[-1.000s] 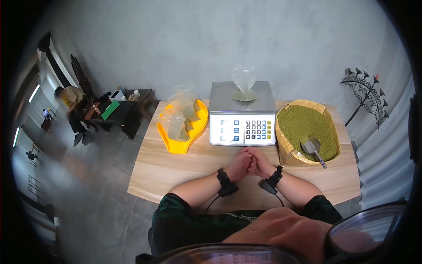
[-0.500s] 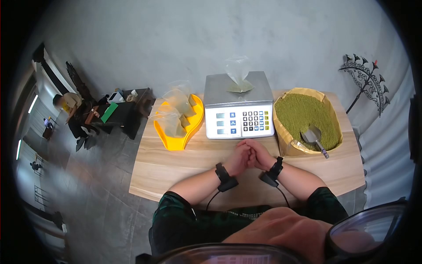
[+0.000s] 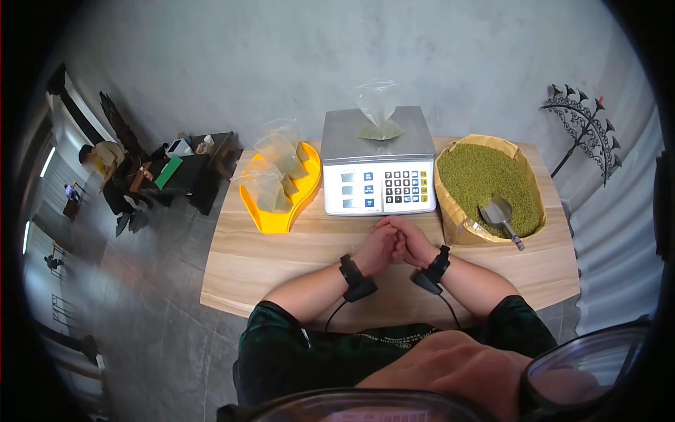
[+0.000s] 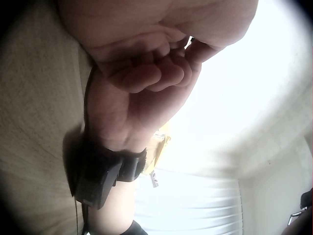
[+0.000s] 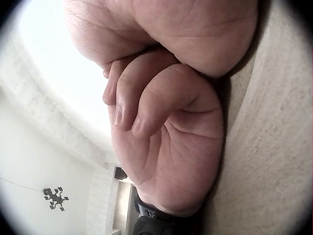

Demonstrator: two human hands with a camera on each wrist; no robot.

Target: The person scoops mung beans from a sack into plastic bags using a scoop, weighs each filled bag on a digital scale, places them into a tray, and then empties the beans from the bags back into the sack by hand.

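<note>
In the head view my left hand [image 3: 375, 252] and right hand [image 3: 413, 243] are clasped together over the wooden table, just in front of a white scale [image 3: 380, 188]. Both wrist views show curled fingers between the two palms; no other object is visible in them. A clear bag holding a little green material [image 3: 381, 129] rests on the scale's metal plate. Beside the scale, at the right, an open sack [image 3: 460, 219] holds green granules [image 3: 485, 172], with a metal scoop [image 3: 498, 211] lying in them. Several filled clear bags [image 3: 274, 195] lie in a yellow tray [image 3: 274, 226] at the left.
Behind the table [image 3: 246, 271] is a grey wall [image 3: 281, 70]. A black metal ornament [image 3: 585, 130] and a white curtain [image 3: 612, 260] are at the right. Far left, a person [image 3: 109, 165] sits by a dark desk [image 3: 191, 184].
The head view has tilted, so the table's objects appear higher in it. My hands remain clasped in front of the scale; the bags, the tray and the scoop keep their places.
</note>
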